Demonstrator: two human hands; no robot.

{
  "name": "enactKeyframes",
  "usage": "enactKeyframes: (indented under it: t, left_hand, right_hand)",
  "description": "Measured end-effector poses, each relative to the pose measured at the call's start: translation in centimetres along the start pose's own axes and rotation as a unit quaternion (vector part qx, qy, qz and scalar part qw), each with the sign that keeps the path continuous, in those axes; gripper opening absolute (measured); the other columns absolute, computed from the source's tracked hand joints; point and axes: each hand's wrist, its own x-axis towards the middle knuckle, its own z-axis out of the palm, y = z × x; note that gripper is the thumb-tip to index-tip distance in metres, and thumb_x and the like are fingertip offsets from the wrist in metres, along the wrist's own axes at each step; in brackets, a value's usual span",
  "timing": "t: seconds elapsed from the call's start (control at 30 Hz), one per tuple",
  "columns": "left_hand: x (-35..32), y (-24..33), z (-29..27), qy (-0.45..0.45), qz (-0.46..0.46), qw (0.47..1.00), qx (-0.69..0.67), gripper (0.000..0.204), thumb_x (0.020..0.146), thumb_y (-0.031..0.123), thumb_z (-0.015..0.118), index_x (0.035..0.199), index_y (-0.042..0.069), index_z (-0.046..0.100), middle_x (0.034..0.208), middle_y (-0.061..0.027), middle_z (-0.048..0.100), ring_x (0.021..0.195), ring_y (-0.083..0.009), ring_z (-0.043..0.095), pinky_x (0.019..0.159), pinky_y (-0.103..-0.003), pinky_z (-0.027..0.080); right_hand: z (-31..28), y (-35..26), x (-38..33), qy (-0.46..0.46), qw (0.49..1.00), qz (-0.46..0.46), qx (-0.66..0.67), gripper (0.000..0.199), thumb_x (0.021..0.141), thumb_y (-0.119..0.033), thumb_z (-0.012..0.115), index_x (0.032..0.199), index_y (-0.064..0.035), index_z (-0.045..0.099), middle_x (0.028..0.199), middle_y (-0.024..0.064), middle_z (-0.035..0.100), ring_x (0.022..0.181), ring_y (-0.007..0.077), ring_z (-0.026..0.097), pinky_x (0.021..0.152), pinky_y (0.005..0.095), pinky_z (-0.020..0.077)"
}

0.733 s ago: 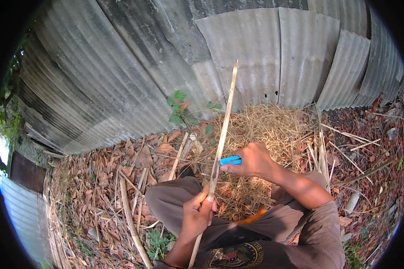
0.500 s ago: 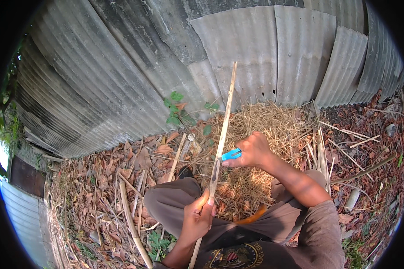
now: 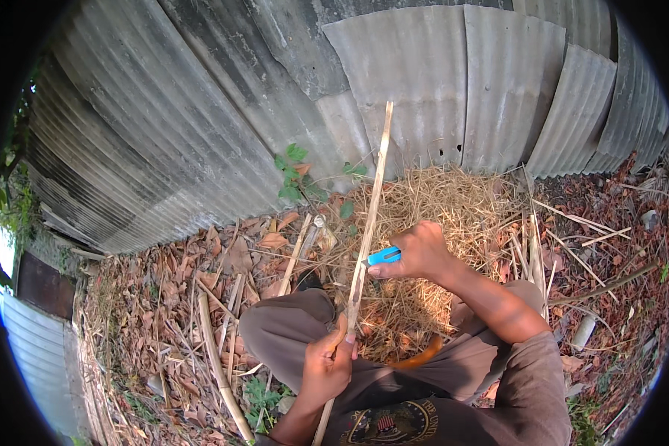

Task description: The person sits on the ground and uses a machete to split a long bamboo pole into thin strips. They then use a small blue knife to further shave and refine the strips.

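Observation:
A long pale bamboo strip (image 3: 374, 197) slants up from my lap toward the corrugated sheets. My left hand (image 3: 328, 364) is closed round its lower part, thumb along the top. My right hand (image 3: 418, 251) is closed on a blue-handled cutter knife (image 3: 384, 256), whose tip end meets the strip's right side above my left hand. The blade itself is too small to make out. A few dark marks show on the strip just below the cutter.
Corrugated sheets (image 3: 412, 82) stand as a wall ahead. Between my crossed legs (image 3: 282, 327) and the wall lies a heap of straw-like shavings (image 3: 453, 197). Dry leaves and loose sticks (image 3: 219, 364) cover the ground at left; more strips (image 3: 534, 245) lie at right. An orange curved object (image 3: 420, 355) sits by my lap.
The dark patch on the strip below the cutter looks smaller and lighter. Both hands keep nearly the same places and grips; the view has shifted slightly.

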Motion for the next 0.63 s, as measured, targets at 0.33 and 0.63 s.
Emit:
enactKeyframes:
  t: [0.33,0.63]
  left_hand:
    - [-0.5,0.4,-0.3,-0.053,-0.072,0.996,-0.001,0.028,0.098,0.014,0.049,0.073,0.003,0.054,0.057,0.0038,0.045,0.049,-0.0019,0.039,0.044,-0.02,0.03]
    - [-5.3,-0.9,-0.8,-0.141,-0.067,0.988,0.014,0.018,0.097,0.013,0.049,0.094,-0.001,0.061,0.067,0.0019,0.051,0.061,-0.004,0.043,0.054,-0.02,0.035]
  right_hand:
    - [1.6,5.1,1.8,0.11,0.993,-0.038,-0.023,0.072,0.067,-0.08,0.054,0.046,-0.0111,0.055,0.04,0.0077,0.048,0.038,0.0274,0.052,0.041,0.039,0.0411]
    - [-2.2,16.3,4.5,0.094,0.93,0.351,0.048,0.088,0.075,-0.084,0.036,0.054,-0.0029,0.062,0.051,0.017,0.058,0.055,0.0276,0.063,0.053,0.0421,0.0461]
